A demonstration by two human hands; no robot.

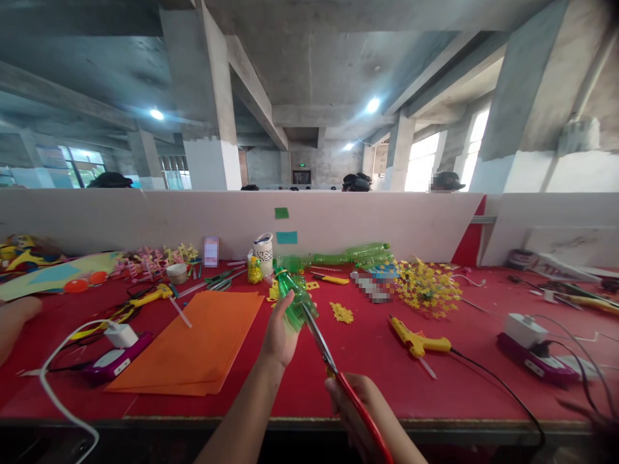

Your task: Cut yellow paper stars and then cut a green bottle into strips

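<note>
My left hand (282,332) is wrapped around a green plastic bottle piece (289,293), held up over the red table. In my right hand (358,403) is a pair of scissors (323,345) with red handles. The scissor blades point up and away from me, and their tips meet the lower right side of the green plastic. Whether the blades are apart or together I cannot tell. Behind the bottle piece lie some yellow cut-out shapes (271,295), partly hidden by it. A small pile of yellow flower shapes (342,312) rests to the right.
Orange sheets (193,341) lie at left, near a yellow glue gun (152,294). Another yellow glue gun (420,341) with a trailing cord is at right. Green bottles (367,254), a white tumbler (264,254) and yellow flowers (430,287) stand toward the partition (338,219). Another person's arm (14,322) shows at far left.
</note>
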